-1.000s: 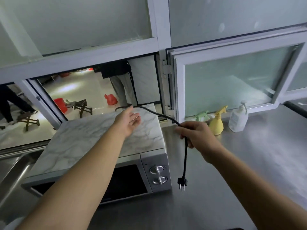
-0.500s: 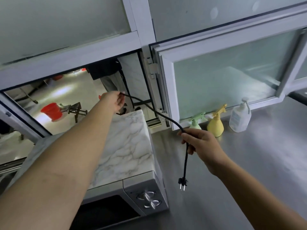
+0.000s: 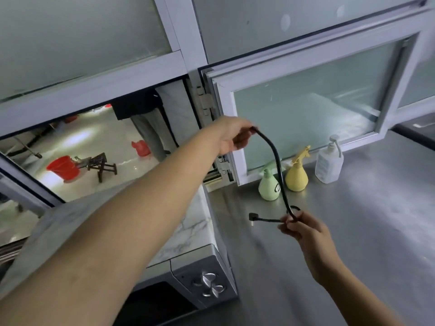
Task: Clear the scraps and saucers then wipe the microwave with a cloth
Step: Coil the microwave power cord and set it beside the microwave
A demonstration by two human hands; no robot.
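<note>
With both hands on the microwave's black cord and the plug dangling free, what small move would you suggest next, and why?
Probably lay the cord down behind the microwave, clear of its top. The left hand grips one end high up, the right hand pinches it near the plug, so neither hand is free, and no cloth is in view yet.

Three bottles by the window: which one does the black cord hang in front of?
The green spray bottle, leftmost of the three. The cord crosses its right edge; the yellow sprayer and clear pump bottle stand clear.
</note>
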